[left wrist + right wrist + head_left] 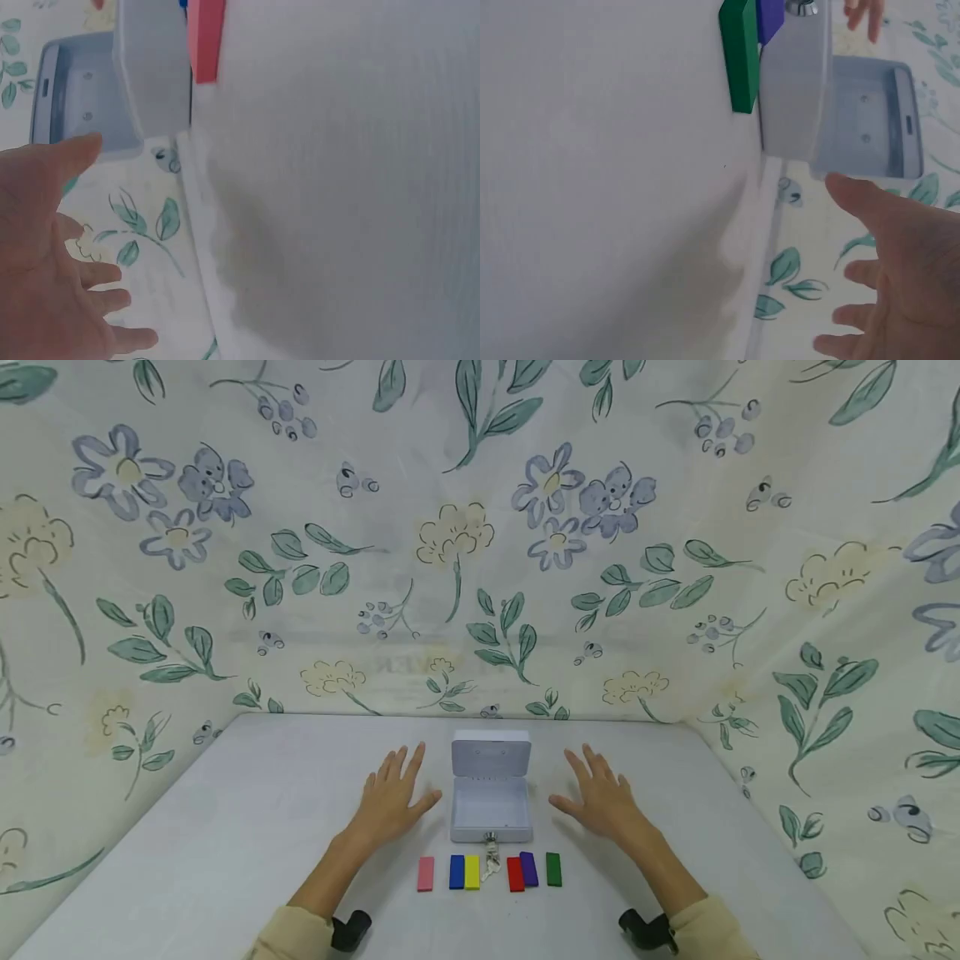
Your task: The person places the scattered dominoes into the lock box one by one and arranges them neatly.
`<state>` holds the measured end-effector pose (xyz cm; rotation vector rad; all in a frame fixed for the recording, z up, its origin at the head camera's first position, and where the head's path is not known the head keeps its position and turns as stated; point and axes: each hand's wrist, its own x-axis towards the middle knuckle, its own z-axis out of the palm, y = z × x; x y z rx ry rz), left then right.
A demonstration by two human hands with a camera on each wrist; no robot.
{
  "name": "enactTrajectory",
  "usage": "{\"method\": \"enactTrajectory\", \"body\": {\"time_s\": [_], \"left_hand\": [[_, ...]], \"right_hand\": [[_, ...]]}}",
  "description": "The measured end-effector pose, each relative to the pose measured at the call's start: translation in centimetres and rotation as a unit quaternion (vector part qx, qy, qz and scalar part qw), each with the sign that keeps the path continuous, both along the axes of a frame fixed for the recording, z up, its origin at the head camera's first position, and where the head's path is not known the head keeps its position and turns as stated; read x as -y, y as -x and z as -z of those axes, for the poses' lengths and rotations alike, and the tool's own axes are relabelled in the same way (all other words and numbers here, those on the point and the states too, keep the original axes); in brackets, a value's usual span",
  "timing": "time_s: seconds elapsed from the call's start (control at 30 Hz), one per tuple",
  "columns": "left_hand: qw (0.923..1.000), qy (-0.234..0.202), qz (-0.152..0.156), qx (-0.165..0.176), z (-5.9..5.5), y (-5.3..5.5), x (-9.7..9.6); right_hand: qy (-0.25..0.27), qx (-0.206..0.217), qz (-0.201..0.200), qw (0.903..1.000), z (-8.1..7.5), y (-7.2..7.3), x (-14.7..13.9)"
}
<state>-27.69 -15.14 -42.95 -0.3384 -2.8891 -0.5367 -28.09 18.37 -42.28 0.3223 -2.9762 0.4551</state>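
Note:
A white metal cash box (491, 835) stands on the table with its lid (491, 758) raised and its inside showing bare. Keys (492, 858) hang from the lock at its front. My left hand (388, 806) hovers left of the box, fingers spread, touching nothing. On the other side my right hand (603, 802) is held the same way, apart from the box. In front lie flat coloured blocks: pink (425, 874), blue (457, 872), yellow (472, 872), red (515, 874), purple (528, 869) and green (553, 869).
The white table (225, 827) extends around the box to both sides. Behind it hangs a floral cloth (390, 568), which also runs along the left and right edges. A dark wrist camera (351, 932) sits on each forearm.

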Motion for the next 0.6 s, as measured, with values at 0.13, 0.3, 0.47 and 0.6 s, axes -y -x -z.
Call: {"method": "enactTrajectory", "body": {"time_s": [0.13,0.3,0.47,0.6], "left_hand": [[0.9975,-0.056,0.034,0.027,-0.1,-0.4,-0.7],[0.9816,-0.153,0.079,0.082,0.1,-0.7,-1.3],[0.9641,-0.222,0.092,0.113,0.4,-0.6,-1.9],[0.9572,-0.247,0.093,0.119,0.3,-0.4,-2.5]], "right_hand": [[0.017,0.009,-0.01,0.9998,-0.1,-0.9,0.4],[0.054,0.055,-0.013,0.9969,-0.3,-1.9,0.9],[0.074,0.082,-0.008,0.9938,-0.1,-2.4,1.1],[0.083,0.078,-0.014,0.9934,-0.1,-2.6,1.2]]}}
